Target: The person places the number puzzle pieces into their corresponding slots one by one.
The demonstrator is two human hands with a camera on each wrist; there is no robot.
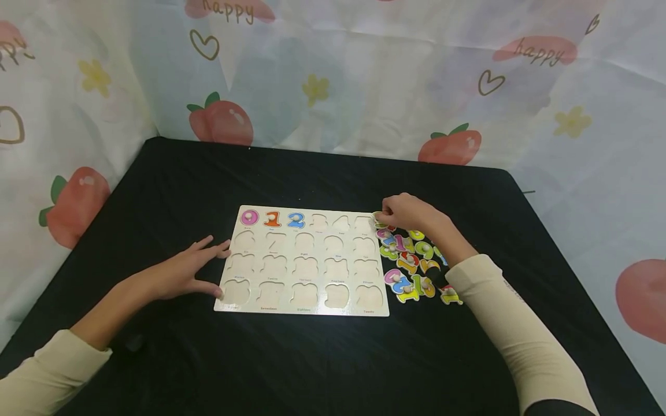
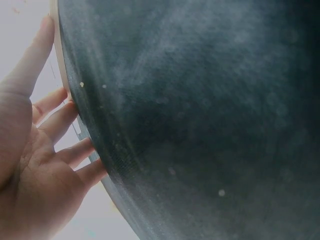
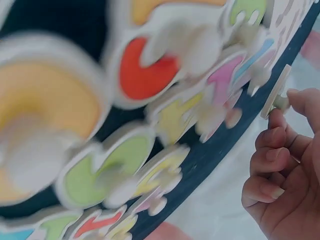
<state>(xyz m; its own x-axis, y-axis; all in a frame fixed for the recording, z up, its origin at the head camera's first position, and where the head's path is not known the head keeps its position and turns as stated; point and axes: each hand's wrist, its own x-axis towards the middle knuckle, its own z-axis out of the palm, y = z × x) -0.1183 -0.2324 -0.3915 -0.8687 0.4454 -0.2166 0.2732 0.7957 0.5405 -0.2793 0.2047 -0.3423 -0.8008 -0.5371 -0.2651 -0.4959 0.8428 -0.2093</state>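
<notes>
A pale wooden number puzzle board lies on the black cloth. A pink 0, an orange-red 1 and a blue 2 sit in its top row; the other recesses are bare. My left hand touches the board's left edge with spread, fairly straight fingers and thumb. At the top right corner, my right hand pinches a number puzzle piece by its knob, between thumb and finger. That piece is edge-on in the right wrist view, its printed face hidden.
Several knobbed number pieces lie in a loose, overlapping pile right of the board, among them a green one and a yellow one. My right forearm covers part of the pile. A patterned curtain hangs behind the black table.
</notes>
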